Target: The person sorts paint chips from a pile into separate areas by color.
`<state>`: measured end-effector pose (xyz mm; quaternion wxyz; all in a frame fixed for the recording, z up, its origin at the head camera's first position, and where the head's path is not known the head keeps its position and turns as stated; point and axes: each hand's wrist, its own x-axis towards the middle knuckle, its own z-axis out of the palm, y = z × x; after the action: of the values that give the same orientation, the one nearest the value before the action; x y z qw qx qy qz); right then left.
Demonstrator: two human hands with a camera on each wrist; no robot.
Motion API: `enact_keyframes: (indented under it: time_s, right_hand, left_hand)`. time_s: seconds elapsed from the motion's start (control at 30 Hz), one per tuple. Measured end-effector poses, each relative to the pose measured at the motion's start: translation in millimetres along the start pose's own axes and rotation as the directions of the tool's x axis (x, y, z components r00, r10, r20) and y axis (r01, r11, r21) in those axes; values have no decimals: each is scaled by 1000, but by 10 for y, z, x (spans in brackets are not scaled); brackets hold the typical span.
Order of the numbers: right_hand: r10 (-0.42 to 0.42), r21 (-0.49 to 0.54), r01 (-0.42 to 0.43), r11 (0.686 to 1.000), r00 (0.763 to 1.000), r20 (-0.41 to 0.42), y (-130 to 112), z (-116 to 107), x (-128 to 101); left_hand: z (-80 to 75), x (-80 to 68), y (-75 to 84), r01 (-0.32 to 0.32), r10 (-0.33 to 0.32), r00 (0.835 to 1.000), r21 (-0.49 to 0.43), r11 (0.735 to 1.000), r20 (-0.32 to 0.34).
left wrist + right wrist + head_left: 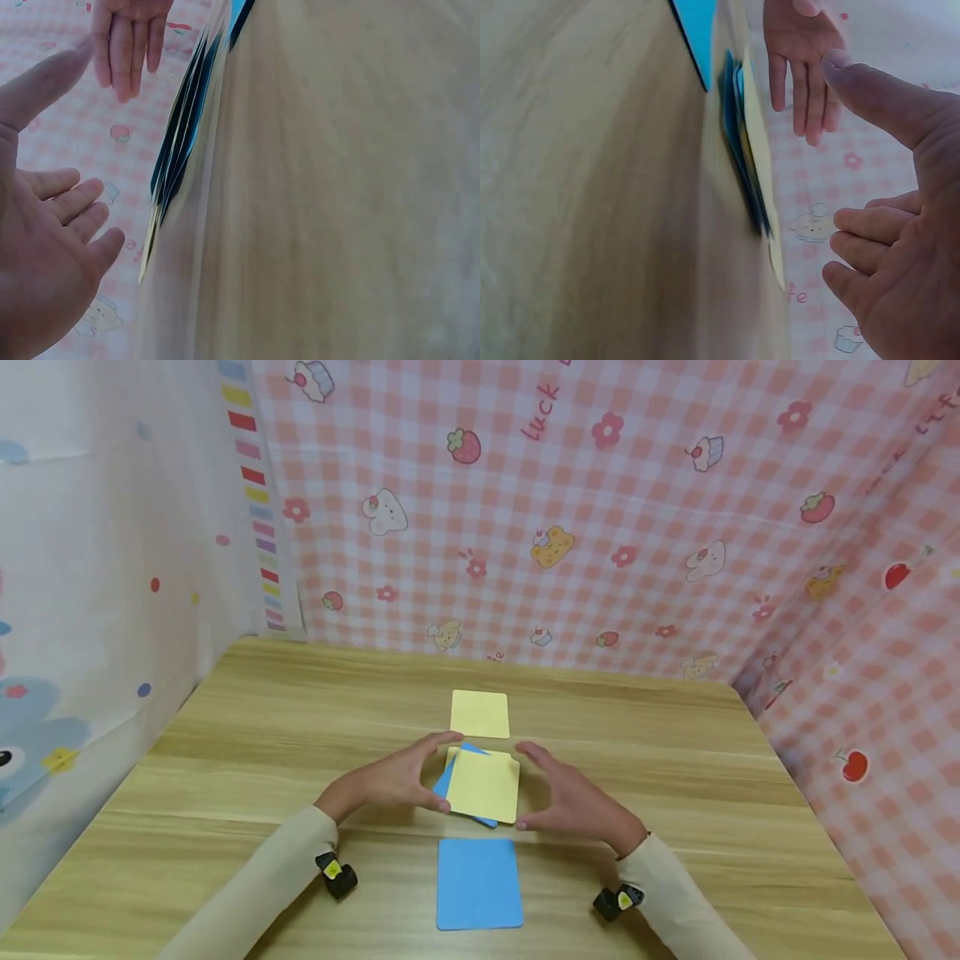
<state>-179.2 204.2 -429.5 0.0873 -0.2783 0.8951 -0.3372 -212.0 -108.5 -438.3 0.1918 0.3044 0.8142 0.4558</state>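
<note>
At bench (225, 760) centre: both hands wide, flanking messy card pile (483, 787) (yellow/blue), squaring step; next: press edges inward.

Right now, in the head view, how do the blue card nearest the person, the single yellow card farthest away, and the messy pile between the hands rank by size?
1. Blue card, though it lies nearest the camera.
2. Messy pile, its cards fanned out.
3. Yellow card, farthest away; its true size is unsure.
</note>
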Motion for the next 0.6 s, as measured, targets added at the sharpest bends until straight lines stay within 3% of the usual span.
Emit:
enact_keyframes:
  time_s: [0.27,0.6]
  right_hand:
    - [62,-32,-61,998,998,29,43,81,55]
    - [108,-34,-107,994,994,25,58,142,80]
  left_hand:
    - [20,53,-66,16,-17,1000,57,998,11]
    - [62,81,-161,-17,15,1000,74,997,27]
